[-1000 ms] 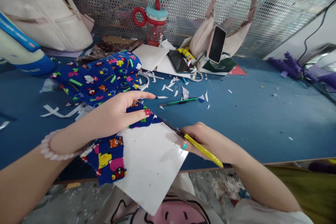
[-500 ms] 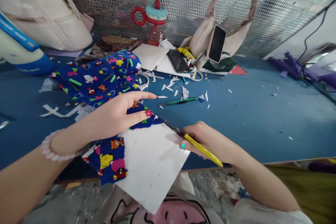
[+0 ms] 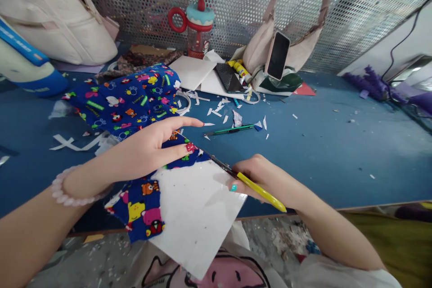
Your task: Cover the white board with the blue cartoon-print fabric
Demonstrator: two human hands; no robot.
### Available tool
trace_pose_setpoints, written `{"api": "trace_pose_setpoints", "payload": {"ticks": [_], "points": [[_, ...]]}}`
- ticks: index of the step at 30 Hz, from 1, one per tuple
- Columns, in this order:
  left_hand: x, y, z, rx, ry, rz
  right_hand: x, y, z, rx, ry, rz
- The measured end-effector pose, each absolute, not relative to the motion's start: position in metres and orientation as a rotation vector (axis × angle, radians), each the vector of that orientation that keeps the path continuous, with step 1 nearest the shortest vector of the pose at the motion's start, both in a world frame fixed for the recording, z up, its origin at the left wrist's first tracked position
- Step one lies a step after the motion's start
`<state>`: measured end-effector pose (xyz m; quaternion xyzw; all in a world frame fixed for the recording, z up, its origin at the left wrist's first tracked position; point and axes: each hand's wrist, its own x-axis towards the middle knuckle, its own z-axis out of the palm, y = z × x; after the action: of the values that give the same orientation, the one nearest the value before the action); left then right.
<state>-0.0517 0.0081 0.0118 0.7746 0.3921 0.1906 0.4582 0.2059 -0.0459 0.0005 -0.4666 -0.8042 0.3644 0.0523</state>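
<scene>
My left hand (image 3: 148, 148) rests on blue cartoon-print fabric (image 3: 121, 99), its index finger stretched out and its thumb pressing on the cloth near the cut edge. My right hand (image 3: 258, 175) is closed on yellow-handled scissors (image 3: 261, 191), whose dark blades point up and left along the fabric's edge, beside my left thumb. Under the cloth lies a white board (image 3: 199, 216), which juts over the table's front edge. Strips of the same fabric cover its upper edge and left side. The fingers inside the scissor handles are partly hidden.
Behind are a green pen-like tool (image 3: 232, 130), paper scraps (image 3: 216, 111), white cards (image 3: 192, 72), a red-and-blue cup (image 3: 200, 27) and a phone (image 3: 278, 56) against a bag (image 3: 253, 49). A blue-and-white object (image 3: 33, 67) stands left; purple flowers (image 3: 367, 83) lie right.
The white board's lower corner has shifted slightly down and right. My hands and the scissors hold almost the same place.
</scene>
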Motion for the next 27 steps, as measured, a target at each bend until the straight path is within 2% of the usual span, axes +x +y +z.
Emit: {"api": "trace_pose_setpoints", "payload": {"ticks": [9,18,27], "points": [[-0.051,0.009,0.008,1.866,0.919,0.459,0.207,-0.046,-0.001,-1.458,-2.431,1.101],[-0.054,0.008,0.010,1.895,0.881,0.352,0.218,-0.054,0.005,-1.258,-2.144,1.663],[-0.053,0.009,0.011,1.815,0.836,0.333,0.220,-0.053,0.000,-1.178,-2.092,1.754]]}}
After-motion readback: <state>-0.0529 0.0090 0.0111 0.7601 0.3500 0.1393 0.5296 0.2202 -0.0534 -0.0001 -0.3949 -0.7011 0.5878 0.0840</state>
